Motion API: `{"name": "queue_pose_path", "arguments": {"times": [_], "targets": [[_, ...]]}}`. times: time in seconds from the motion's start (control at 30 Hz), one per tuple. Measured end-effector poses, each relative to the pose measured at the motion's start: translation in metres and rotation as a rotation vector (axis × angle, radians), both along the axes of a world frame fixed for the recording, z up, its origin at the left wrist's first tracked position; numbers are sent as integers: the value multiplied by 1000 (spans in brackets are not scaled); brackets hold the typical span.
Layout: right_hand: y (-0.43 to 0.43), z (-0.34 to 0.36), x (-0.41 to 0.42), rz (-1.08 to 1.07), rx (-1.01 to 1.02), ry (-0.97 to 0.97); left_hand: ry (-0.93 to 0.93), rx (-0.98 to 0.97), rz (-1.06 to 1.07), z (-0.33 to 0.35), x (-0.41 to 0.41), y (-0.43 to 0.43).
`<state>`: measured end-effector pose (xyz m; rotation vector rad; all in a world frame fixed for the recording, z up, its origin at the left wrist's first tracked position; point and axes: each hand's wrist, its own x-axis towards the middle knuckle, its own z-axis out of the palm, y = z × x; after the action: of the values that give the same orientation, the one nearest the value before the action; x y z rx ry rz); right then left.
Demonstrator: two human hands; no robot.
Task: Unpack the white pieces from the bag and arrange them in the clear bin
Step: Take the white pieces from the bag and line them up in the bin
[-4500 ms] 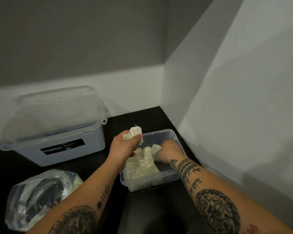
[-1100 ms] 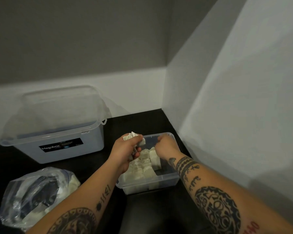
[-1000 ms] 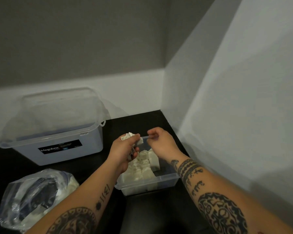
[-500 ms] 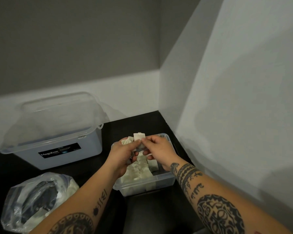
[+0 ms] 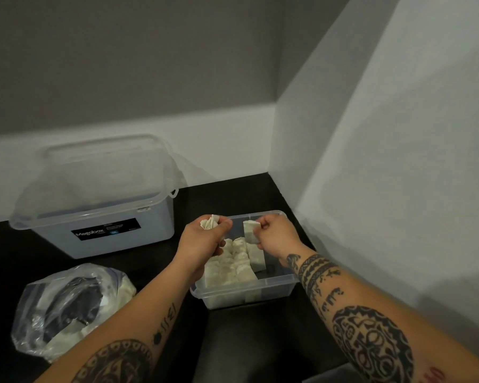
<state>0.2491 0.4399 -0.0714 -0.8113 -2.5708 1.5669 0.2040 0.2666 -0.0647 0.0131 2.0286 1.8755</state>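
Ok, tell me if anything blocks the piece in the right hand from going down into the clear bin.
Nothing visible does. The right hand pinches a white piece directly above the clear bin, over open space beside the packed rows.

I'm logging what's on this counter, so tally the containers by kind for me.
Small clear bin, holding white pieces: 1
Large lidded storage box: 1
Plastic bag: 1
Total: 3

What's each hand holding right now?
Left hand: grips a bunch of white pieces.
Right hand: pinches a single white piece above the clear bin.
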Motion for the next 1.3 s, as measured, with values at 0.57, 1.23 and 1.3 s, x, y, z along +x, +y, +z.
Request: {"name": "queue_pose_path", "arguments": {"times": [0.57,1.23,1.3], "targets": [[-19,-30,-13,38,231,-579,22,63,-7,-4,2,-1],[-11,-28,-14,349,430,-748,6,67,2,-5,0,2],[-10,-34,-16,361,422,-769,7,64,8,-6,0,2]]}}
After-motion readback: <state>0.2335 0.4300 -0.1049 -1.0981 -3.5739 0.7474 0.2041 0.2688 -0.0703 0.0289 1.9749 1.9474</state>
